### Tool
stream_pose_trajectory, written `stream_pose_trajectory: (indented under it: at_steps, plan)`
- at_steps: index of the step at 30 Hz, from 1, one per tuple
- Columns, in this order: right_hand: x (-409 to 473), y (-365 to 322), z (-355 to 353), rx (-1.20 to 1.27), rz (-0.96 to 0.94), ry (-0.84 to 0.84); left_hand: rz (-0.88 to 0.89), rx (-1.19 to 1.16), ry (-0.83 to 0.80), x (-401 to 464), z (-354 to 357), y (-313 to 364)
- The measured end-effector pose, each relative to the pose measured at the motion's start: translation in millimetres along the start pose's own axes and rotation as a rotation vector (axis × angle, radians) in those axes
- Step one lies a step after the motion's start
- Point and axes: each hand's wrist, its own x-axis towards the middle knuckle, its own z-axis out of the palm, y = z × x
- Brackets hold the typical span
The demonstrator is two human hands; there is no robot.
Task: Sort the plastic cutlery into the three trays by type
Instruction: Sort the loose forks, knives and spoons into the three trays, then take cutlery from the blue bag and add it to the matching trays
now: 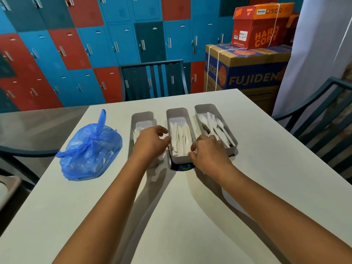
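Three grey trays stand side by side on the white table (190, 216). The left tray (142, 117) holds white forks (136, 132), the middle tray (176, 113) white knives (179, 139), the right tray (206, 108) white spoons (215, 123). My left hand (150, 142) lies over the near part of the left tray, its fingers curled against the middle tray's left wall. My right hand (207, 151) grips the middle tray's near right corner. A dark object (182, 167) with a green mark shows under the middle tray's near end.
A knotted blue plastic bag (90, 149) lies left of the trays. Dark chairs stand at the table's far side (152, 80) and right side (323, 111). Stacked cardboard boxes (245, 67) and coloured lockers (76, 44) stand behind.
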Motion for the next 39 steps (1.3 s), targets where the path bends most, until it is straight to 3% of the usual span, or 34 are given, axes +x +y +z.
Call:
stream_pose_trajectory:
  at_steps: [4, 7, 12, 17, 22, 25, 30, 34, 39]
  plan:
    - [-3, -28, -3, 0.134, -0.108, 0.03, -0.024, -0.016, 0.131, -7, -34, -24]
    - [0, -55, -8, 0.387, -0.14, -0.011, -0.03, -0.04, 0.219, -10, -58, -42]
    - [5, -110, -3, 0.719, -0.201, -0.203, -0.052, -0.113, 0.379, -14, -103, -79]
    - [19, -166, 23, 0.812, -0.209, -0.414, 0.049, -0.216, 0.474, -8, -125, -126]
    - [39, -202, 54, 0.92, -0.018, -0.477, -0.077, -0.019, 0.425, 13, -143, -175]
    - [50, -216, 75, 0.931, 0.132, -0.476, -0.257, -0.07, 0.319, 23, -147, -190]
    - [75, -229, 117, 1.226, 0.354, -0.445, -0.454, -0.282, 0.055, 34, -137, -218]
    - [75, -235, 119, 1.44, 0.307, -0.454, -0.467, -0.334, 0.027, 27, -127, -223]
    - [73, -236, 109, 1.484, 0.309, -0.493, -0.501, -0.418, -0.006, 17, -120, -217]
